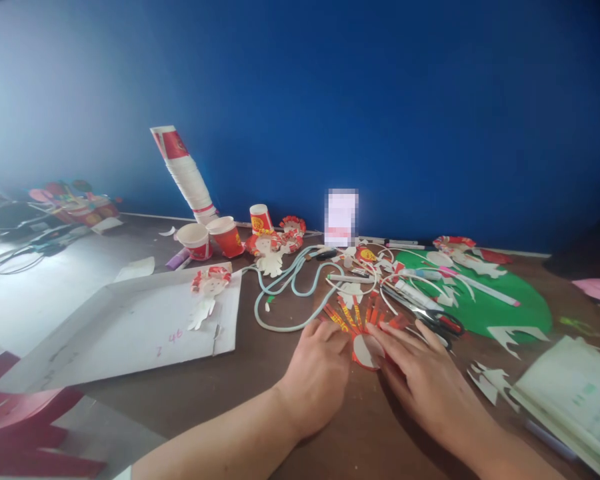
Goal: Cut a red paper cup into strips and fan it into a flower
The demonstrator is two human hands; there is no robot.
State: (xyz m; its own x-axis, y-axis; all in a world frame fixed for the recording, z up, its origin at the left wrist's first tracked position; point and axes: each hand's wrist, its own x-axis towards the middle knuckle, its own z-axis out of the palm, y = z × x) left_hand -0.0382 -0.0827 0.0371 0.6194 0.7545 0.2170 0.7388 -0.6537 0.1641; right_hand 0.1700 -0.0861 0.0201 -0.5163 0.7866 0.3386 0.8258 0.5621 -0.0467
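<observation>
A red paper cup (368, 351), cut into strips that fan outward, lies on the brown table with its round pale base showing. My left hand (321, 373) is closed at the left side of the cup, fingers curled against its edge; the fingertips are partly hidden. Across the right-hand strips rests my right hand (414, 367), its fingers stretched out and pressing on the cup. Just beyond the strips is a white paper cut-out (351, 295). Scissors (430, 319) with black handles lie close to my right fingers.
A leaning stack of paper cups (187, 175) stands by the blue wall, near two upright cups. A pale blue cord (280, 328) loops over the table. Left is a white board (130, 333) bearing a paper figure (209, 293). Right are green paper (520, 300), markers and a notebook (575, 393).
</observation>
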